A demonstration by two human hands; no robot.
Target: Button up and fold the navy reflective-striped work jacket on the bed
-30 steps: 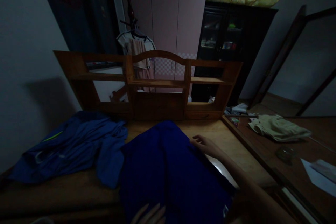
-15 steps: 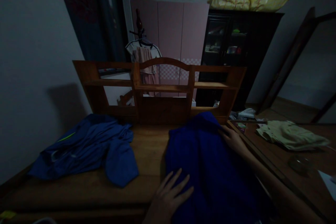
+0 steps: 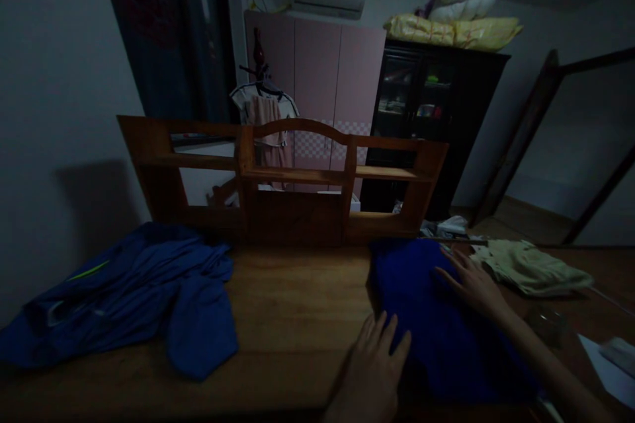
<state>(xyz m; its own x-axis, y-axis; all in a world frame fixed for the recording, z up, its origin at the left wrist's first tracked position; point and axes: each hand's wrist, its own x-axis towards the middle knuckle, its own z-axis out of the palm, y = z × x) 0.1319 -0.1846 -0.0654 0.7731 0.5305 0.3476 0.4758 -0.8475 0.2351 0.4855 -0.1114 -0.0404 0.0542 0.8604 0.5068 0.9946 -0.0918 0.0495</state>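
Note:
A deep blue piece of clothing (image 3: 431, 317) lies spread at the right side of the wooden tabletop (image 3: 297, 297); its exact kind is hard to make out in the dim light. My left hand (image 3: 380, 350) rests at its near left edge, fingers stretched out. Over its far right part lies my right hand (image 3: 469, 277), fingers apart and touching the cloth. Neither hand grips anything. A crumpled blue garment (image 3: 143, 297) with a lime green stripe lies on the left of the tabletop.
A wooden shelf unit (image 3: 292, 176) borders the tabletop's far side. To the right, a lower brown surface holds a folded pale garment (image 3: 533, 268), a glass jar (image 3: 546, 324) and white paper (image 3: 605, 363). A wall stands close on the left.
The deep blue clothing has shifted right and now lies flatter, its far end lowered. Both hands moved right with it. The camera view has turned slightly.

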